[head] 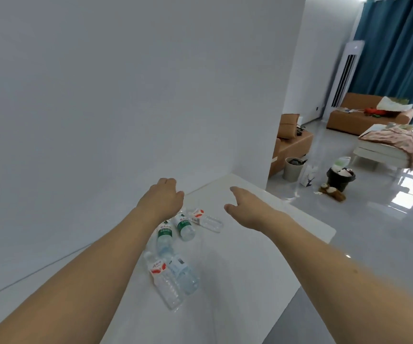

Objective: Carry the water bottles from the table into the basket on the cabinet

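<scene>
Five bottles: all lie on their sides on the white table (262, 256), clustered near the wall (101, 95)
Green-label pair: one green-label bottle (165, 235) lies partly under the left forearm; the second green-label bottle (184, 225) lies just beside it
Far bottle: red-label bottle (206, 220) lies just beyond the green pair, nearest the right hand
Near pair: another red-label bottle (164, 281) and a white-label bottle (184, 275) lie touching side by side, closest to the camera
Left hand (162, 196): over the far end of the cluster, fingers curled downward and hidden, holding nothing that shows; how far open, cannot tell
Right hand (246, 207): above bare tabletop, fingers spread loosely, empty
Basket: out of view
Background: tan sofa (364, 117), teal curtains (399, 45), two bins on the floor
</scene>
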